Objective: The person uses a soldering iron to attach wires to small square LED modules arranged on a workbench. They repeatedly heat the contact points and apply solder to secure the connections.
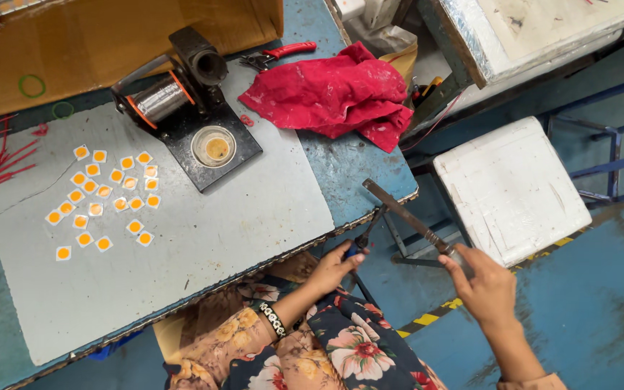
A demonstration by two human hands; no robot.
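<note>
A long, thin, dark metal rod point(409, 215) is held by its lower end in the right hand point(487, 287). It slants up and to the left, and its free end hangs just off the table's point(254, 209) front right corner. The left hand point(336, 266) grips a small dark-handled tool point(365, 235) below the table's front edge; its tip points up toward the rod.

I see open grey mat point(204, 238) between LED chip cluster point(106, 195) and table edge. Solder stand point(182, 101) and red cloth point(334, 94) block far side. Off table: gap between table corner and white stool point(507, 188), crossed by metal file point(409, 217).
</note>
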